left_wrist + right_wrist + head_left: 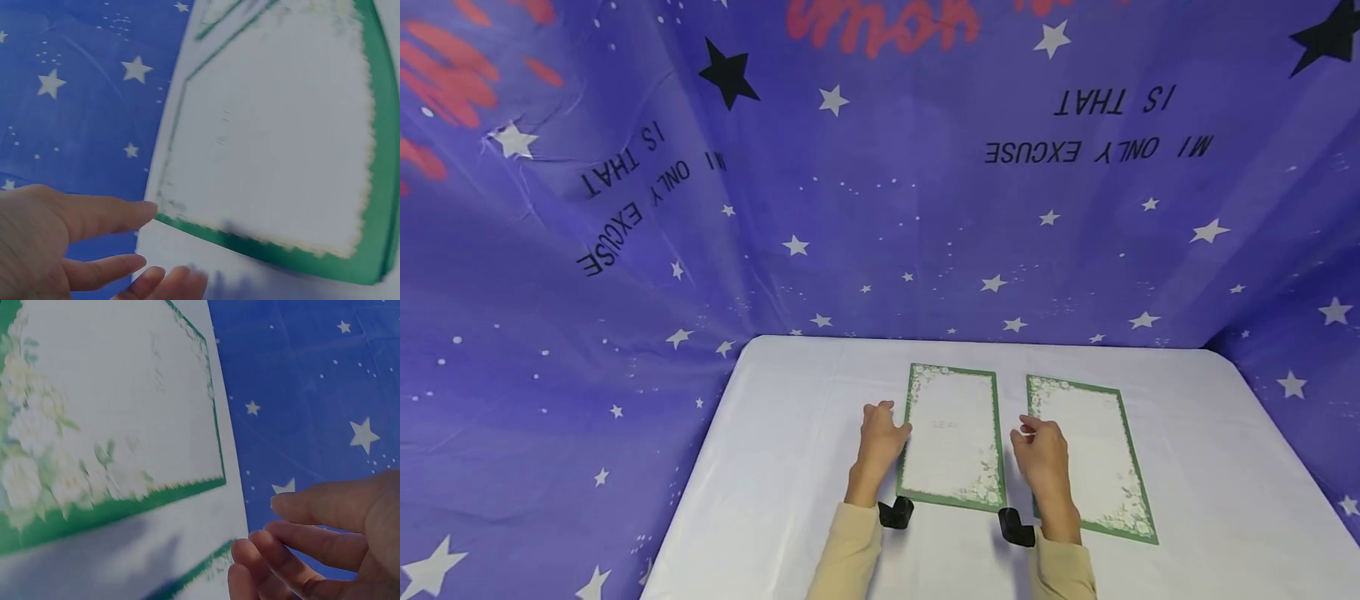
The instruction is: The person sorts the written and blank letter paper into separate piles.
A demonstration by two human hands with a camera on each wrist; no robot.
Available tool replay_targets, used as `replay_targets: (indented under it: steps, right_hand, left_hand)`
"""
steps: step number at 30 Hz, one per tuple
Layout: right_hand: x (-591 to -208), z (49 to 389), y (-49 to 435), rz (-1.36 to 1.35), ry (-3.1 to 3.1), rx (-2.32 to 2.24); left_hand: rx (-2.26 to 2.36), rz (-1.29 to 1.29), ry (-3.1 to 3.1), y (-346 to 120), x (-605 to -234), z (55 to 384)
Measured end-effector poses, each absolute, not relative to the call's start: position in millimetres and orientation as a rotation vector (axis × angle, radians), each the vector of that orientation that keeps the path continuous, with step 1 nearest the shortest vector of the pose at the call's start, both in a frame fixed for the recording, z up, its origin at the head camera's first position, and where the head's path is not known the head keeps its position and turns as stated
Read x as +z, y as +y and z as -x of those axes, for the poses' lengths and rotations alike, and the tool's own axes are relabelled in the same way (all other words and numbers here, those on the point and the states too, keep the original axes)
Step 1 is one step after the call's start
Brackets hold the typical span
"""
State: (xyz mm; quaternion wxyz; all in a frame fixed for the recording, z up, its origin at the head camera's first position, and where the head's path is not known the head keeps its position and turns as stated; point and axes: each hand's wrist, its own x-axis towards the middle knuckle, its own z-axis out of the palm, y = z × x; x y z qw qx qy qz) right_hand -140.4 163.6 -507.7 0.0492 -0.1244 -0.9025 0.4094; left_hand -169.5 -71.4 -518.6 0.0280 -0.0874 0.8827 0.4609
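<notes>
A white sheet of paper (955,458) with a green, flower-printed border lies on the table, with faint writing near its middle. My left hand (880,437) is at its left side, thumb tip right at the green edge and fingers loosely bent. Just off the sheet's right side, my right hand (1045,457) hovers with loosely curled fingers and nothing between them. A second green-bordered sheet (1097,442) lies to the right, its left part hidden behind my right hand and forearm. In the right wrist view the fingertips are apart from the first sheet's border (187,487).
Both sheets lie on a white-covered table (797,400). Behind and beside it hangs a purple-blue cloth (880,208) printed with stars and lettering. Black wrist mounts (1017,527) stick out inward from the beige sleeves (850,546).
</notes>
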Motion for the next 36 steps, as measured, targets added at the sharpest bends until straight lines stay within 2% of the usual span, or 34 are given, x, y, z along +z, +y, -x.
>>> replay_targets:
  steps: [7,17,26,36]
  right_hand:
    - [-523.6,141.7,157.0,0.370,-2.791,1.236]
    - [-542.8,140.0,155.6,0.370,-2.819,1.231]
    - [-541.4,138.3,143.1,0.532,-2.857,1.324]
    - [-539.9,137.5,139.7,0.515,-2.858,1.277]
  left_hand:
    - [1.369,0.214,2.723,-70.1,-534.8,165.5]
    - [1.392,0.193,2.700,-58.2,-537.4,163.6]
    - [1.392,0.149,2.746,-54.9,-544.0,163.8]
    - [1.300,0.135,2.799,-50.4,-543.6,165.1]
